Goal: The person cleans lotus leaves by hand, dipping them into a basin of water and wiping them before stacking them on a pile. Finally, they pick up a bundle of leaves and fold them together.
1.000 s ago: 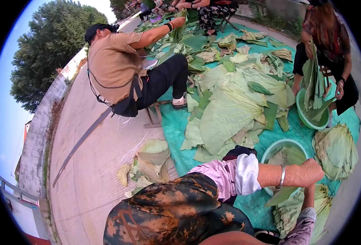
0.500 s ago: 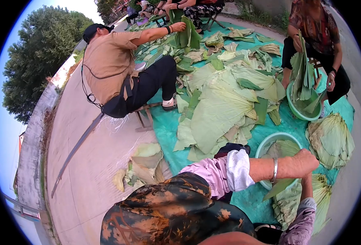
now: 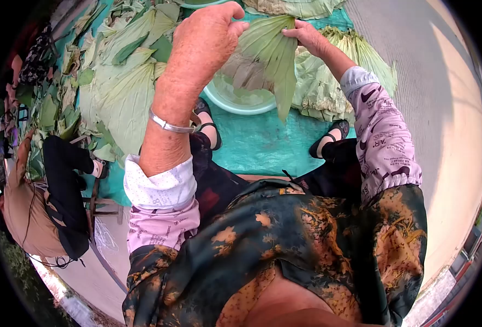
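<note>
Between my two hands a large green leaf (image 3: 268, 46) with a brownish patch hangs over a pale green basin (image 3: 241, 103). My right hand (image 3: 306, 37) pinches the leaf's upper right edge between thumb and fingers. My left hand (image 3: 211, 38) is raised at the leaf's upper left, its back to the camera and its fingers curled. The thumb and index finger lie at the leaf's edge, but what they hold is hidden. Some liquid shows in the basin. A stack of pale leaves (image 3: 320, 87) lies on the sheet just right of the basin.
Spread leaves (image 3: 126, 92) cover the teal sheet (image 3: 262, 141) at the left. A person in a tan shirt (image 3: 31, 218) sits on a wooden stool (image 3: 102, 207) at the left edge. Another leaf stack (image 3: 295, 6) and a second basin rim (image 3: 202, 4) are at the top. My feet flank the basin.
The view has swung down and to the right. My hands have come apart from their earlier closeness, with the leaf now spread out between them.
</note>
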`<state>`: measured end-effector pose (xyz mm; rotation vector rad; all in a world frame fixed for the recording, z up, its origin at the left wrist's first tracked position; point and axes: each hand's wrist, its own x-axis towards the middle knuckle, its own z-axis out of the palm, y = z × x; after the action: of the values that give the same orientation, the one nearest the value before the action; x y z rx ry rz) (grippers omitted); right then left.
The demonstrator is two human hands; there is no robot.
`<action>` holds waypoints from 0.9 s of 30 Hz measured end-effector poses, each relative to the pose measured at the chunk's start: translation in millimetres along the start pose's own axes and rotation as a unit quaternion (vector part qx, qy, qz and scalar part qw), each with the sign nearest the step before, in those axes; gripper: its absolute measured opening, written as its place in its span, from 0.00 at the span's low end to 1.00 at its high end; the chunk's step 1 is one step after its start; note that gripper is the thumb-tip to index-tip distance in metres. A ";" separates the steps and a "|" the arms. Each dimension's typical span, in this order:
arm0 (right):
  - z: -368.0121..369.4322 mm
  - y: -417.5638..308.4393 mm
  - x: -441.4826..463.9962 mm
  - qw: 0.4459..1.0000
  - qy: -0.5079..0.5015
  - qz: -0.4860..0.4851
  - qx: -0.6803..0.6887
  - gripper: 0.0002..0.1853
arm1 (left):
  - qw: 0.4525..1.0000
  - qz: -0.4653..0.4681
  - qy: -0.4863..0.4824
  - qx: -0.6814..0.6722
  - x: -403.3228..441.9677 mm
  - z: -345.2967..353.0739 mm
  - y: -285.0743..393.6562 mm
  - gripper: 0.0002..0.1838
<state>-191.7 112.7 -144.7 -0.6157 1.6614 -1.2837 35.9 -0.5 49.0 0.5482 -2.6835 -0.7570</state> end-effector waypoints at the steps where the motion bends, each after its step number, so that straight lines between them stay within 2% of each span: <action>1: -7.6 1.7 -2.0 1.000 0.002 -0.003 0.002 0.17 | 1.000 -0.001 -0.013 -0.005 0.2 2.7 -4.1 0.11; 6: -53.9 -2.6 -11.0 0.998 -0.009 -0.049 0.037 0.18 | 1.000 -0.006 -0.028 -0.007 1.8 20.2 -15.9 0.12; 10: -101.2 13.9 -21.8 0.999 -0.006 -0.032 0.034 0.21 | 0.999 -0.010 -0.039 0.000 -0.4 27.7 -10.1 0.12; 13: -138.9 34.1 -35.9 0.999 -0.020 -0.035 0.027 0.18 | 0.999 -0.009 -0.046 0.007 -3.9 33.8 -6.6 0.12; 14: -159.1 51.1 -33.6 0.999 -0.018 0.026 0.023 0.17 | 0.998 -0.019 -0.050 0.015 -5.7 33.8 -4.8 0.11; 17: -180.7 73.1 -50.0 0.994 0.040 0.088 -0.048 0.20 | 0.998 -0.008 -0.054 0.012 -8.9 35.6 -4.4 0.11; 20: -200.5 84.4 -58.0 0.958 0.089 0.182 -0.205 0.21 | 0.998 -0.007 -0.056 0.012 -11.5 32.5 -3.9 0.11; 23: -216.6 108.3 -55.7 0.954 0.137 0.174 -0.203 0.21 | 0.999 -0.003 -0.049 0.019 -14.2 29.8 -1.3 0.10; 24: -217.8 110.5 -54.6 0.941 0.159 0.176 -0.240 0.19 | 0.998 -0.009 -0.052 0.017 -15.1 28.6 0.7 0.10; 27: -237.4 131.1 -31.1 0.914 0.129 0.146 -0.357 0.15 | 0.998 -0.019 -0.054 0.010 -18.1 24.5 4.4 0.10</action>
<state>-367.9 294.1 -247.5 -0.5953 2.3616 -0.5286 41.4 21.5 28.3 0.5810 -2.7907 -0.7924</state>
